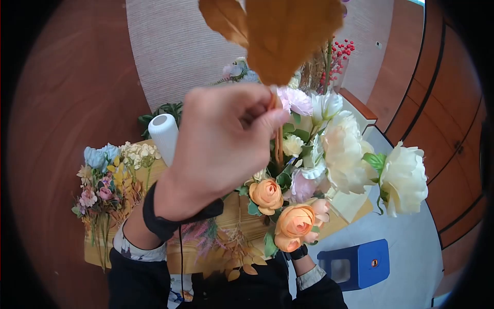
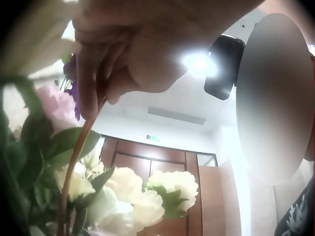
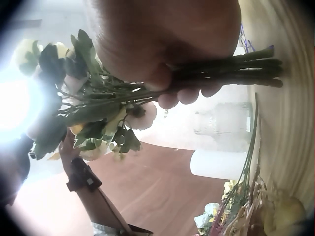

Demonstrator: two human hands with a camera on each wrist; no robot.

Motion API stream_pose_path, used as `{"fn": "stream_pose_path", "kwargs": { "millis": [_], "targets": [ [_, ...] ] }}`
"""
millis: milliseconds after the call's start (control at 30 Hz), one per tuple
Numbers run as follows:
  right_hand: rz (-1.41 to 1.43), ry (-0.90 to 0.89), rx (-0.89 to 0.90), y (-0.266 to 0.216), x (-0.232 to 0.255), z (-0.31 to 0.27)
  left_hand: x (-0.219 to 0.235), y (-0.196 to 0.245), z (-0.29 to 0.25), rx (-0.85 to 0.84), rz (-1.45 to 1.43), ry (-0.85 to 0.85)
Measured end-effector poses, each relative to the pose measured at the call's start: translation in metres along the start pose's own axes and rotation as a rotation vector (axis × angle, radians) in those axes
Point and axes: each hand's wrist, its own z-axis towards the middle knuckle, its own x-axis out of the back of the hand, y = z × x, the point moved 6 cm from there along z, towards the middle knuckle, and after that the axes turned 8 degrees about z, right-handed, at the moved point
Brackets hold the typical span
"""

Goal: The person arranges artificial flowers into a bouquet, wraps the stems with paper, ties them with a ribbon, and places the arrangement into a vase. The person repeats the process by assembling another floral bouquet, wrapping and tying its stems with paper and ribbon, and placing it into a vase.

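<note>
In the head view my left hand (image 1: pixel 221 136) pinches the thin brown stem of a large orange-brown leaf spray (image 1: pixel 288 41), raised above the bouquet. The left wrist view shows the left hand (image 2: pixel 123 54) with fingertips on that stem (image 2: pixel 74 157), which runs down among the flowers. My right hand (image 3: pixel 167 44) grips a bundle of green stems (image 3: pixel 236 71) in the right wrist view; in the head view the bouquet hides most of it. The bouquet holds orange roses (image 1: pixel 296 226), large cream blooms (image 1: pixel 345 152) and pale pink flowers.
Loose flowers (image 1: pixel 105 193) and leafy sprigs (image 1: pixel 234 252) lie on the wooden table (image 1: pixel 177 262). A white cylinder (image 1: pixel 163 136) stands at its back left. A clear glass vessel (image 3: pixel 224 120) shows beyond the stems. A blue stool (image 1: pixel 368 262) is at the lower right.
</note>
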Motion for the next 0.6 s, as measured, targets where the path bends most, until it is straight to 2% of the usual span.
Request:
{"fn": "stream_pose_path", "kwargs": {
  "millis": [67,100,133,233,300,467,533,600],
  "targets": [
    [0.021,0.009,0.001,0.0,0.003,0.0,-0.012,0.0,-0.005,-0.005,0.095,-0.116],
    [0.027,0.011,0.0,0.0,0.004,0.0,-0.021,-0.005,-0.007,0.034,0.055,-0.189],
    [0.033,0.012,0.001,0.0,0.004,0.001,-0.02,-0.002,-0.006,-0.031,0.115,-0.168],
    [0.051,0.01,0.005,0.001,0.005,0.0,-0.043,-0.013,-0.012,-0.038,0.192,-0.247],
    [0.067,0.008,0.01,0.0,0.004,0.002,-0.051,-0.023,-0.016,0.085,0.141,-0.333],
    [0.102,0.005,0.01,-0.002,0.007,0.006,-0.053,-0.037,-0.015,0.068,0.193,-0.405],
    [0.113,0.003,0.008,0.001,0.005,0.003,-0.056,-0.04,-0.015,0.125,0.16,-0.545],
    [0.125,0.0,0.006,-0.006,-0.002,0.02,-0.052,-0.036,-0.011,0.184,0.162,-0.544]
  ]
}}
